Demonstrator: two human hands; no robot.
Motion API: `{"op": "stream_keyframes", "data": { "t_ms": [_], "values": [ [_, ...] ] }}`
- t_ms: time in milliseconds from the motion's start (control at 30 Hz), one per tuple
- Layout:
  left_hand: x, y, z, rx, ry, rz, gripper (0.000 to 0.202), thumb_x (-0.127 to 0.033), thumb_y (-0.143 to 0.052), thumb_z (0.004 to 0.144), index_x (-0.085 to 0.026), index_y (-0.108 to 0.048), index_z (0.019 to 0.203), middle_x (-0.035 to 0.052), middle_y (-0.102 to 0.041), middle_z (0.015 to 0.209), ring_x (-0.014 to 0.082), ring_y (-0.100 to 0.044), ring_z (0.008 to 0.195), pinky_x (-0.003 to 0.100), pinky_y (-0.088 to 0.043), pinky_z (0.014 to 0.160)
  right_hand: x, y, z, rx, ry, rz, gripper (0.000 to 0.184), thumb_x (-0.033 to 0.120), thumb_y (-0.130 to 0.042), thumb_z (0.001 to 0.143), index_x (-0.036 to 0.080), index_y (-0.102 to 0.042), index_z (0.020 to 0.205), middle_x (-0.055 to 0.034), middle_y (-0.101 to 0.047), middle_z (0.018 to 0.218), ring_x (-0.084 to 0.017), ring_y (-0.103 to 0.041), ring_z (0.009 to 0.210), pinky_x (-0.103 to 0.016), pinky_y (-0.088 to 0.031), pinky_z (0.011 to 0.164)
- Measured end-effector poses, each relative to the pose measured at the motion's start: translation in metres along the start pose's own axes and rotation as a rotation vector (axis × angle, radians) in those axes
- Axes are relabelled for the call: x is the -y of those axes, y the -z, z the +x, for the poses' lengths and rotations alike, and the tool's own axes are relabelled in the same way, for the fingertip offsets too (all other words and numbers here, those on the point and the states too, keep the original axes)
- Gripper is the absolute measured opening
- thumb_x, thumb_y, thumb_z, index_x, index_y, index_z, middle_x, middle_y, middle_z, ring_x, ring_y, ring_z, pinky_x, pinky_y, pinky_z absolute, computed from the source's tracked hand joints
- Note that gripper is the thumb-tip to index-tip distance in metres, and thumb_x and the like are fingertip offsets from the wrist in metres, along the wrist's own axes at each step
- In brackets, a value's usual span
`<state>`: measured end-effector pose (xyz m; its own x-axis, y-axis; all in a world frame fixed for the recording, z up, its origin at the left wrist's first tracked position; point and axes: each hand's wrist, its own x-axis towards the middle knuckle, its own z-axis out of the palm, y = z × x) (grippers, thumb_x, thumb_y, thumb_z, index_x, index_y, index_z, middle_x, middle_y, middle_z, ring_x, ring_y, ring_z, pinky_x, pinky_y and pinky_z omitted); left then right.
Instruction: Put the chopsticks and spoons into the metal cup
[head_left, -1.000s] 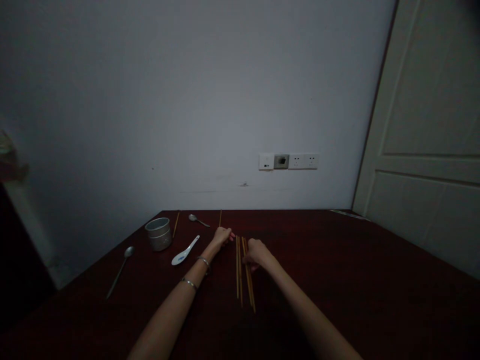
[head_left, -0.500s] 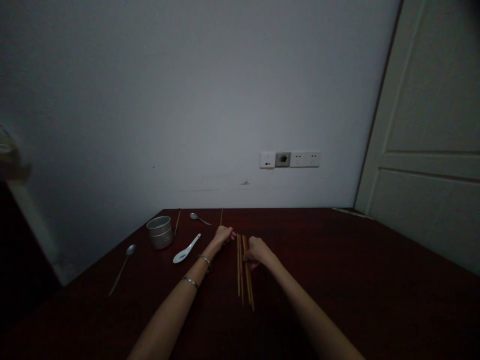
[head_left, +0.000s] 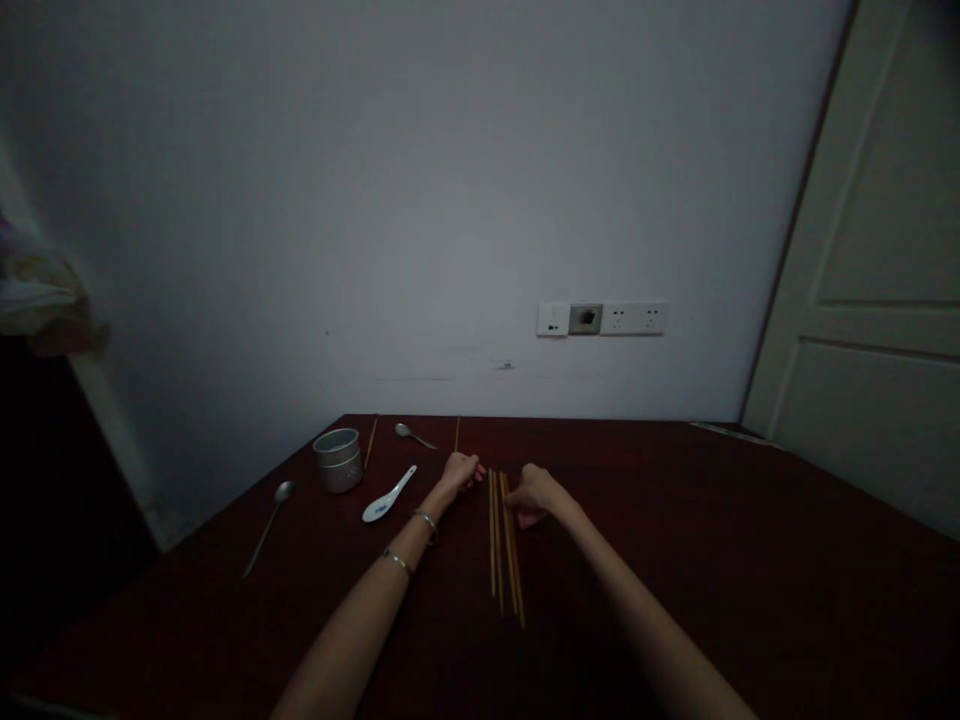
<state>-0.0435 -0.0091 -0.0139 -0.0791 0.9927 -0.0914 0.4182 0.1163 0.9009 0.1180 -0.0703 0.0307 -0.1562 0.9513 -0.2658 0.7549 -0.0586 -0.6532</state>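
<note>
Several wooden chopsticks (head_left: 504, 545) lie side by side on the dark red table (head_left: 675, 560), pointing away from me. My right hand (head_left: 534, 492) rests at their far ends, fingers curled down onto them. My left hand (head_left: 460, 468) lies just left of the bundle, fingers curled, touching the table; two bangles sit on that wrist. A single chopstick (head_left: 457, 433) lies beyond my left hand.
A small metal cup (head_left: 338, 459) stands at the left, with another chopstick (head_left: 370, 441) behind it. A white ceramic spoon (head_left: 388, 496) and two metal spoons (head_left: 268, 527) (head_left: 413, 434) lie nearby. Wall sockets (head_left: 601, 319) and a door (head_left: 877, 300) are behind.
The view has shifted so everything sits a little further right in the picture. Both hands stay by the far ends of the chopsticks, with my right hand slightly higher on them.
</note>
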Motion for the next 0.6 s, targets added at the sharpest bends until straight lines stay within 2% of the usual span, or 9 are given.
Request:
{"op": "stream_keyframes", "data": {
  "t_ms": [133,267,433,600],
  "values": [
    [-0.004,0.003,-0.002,0.001,0.009,-0.009,0.034,-0.029,-0.037,0.078,-0.009,-0.064,0.07,0.0006,-0.055,0.051,0.005,-0.034,0.032,0.019,-0.022,0.034,0.005,0.014,0.005,0.011,0.049,0.043,0.018,0.021,-0.061,0.062,0.011,-0.056,0.048,-0.0074,-0.062,0.046,-0.016,-0.06,0.043,-0.019,-0.046,0.038],
    [-0.022,0.015,-0.002,-0.011,-0.057,-0.064,0.034,-0.034,-0.04,0.077,-0.009,-0.063,0.07,-0.0004,-0.053,0.05,0.0042,-0.034,0.032,0.017,-0.021,0.033,0.01,0.024,0.022,-0.007,0.079,0.063,0.023,0.024,-0.059,0.065,0.011,-0.057,0.046,-0.009,-0.063,0.048,-0.015,-0.06,0.043,-0.018,-0.045,0.039],
    [-0.054,0.044,-0.001,-0.079,-0.139,-0.116,0.032,-0.034,-0.041,0.076,-0.01,-0.061,0.07,-0.0014,-0.051,0.051,0.0035,-0.033,0.031,0.017,-0.018,0.031,0.02,0.03,0.061,-0.039,0.148,0.043,0.023,0.025,-0.062,0.064,0.011,-0.059,0.046,-0.0077,-0.062,0.047,-0.012,-0.057,0.042,-0.016,-0.041,0.038],
    [-0.069,0.082,0.011,-0.157,-0.202,-0.035,0.028,-0.03,-0.043,0.074,-0.01,-0.062,0.072,0.0,-0.056,0.056,0.0035,-0.035,0.033,0.017,-0.021,0.033,0.031,0.029,0.102,-0.034,0.212,0.09,0.029,0.028,-0.058,0.069,0.011,-0.059,0.046,-0.0052,-0.061,0.046,-0.006,-0.048,0.033,-0.015,-0.037,0.036]
  ]
}}
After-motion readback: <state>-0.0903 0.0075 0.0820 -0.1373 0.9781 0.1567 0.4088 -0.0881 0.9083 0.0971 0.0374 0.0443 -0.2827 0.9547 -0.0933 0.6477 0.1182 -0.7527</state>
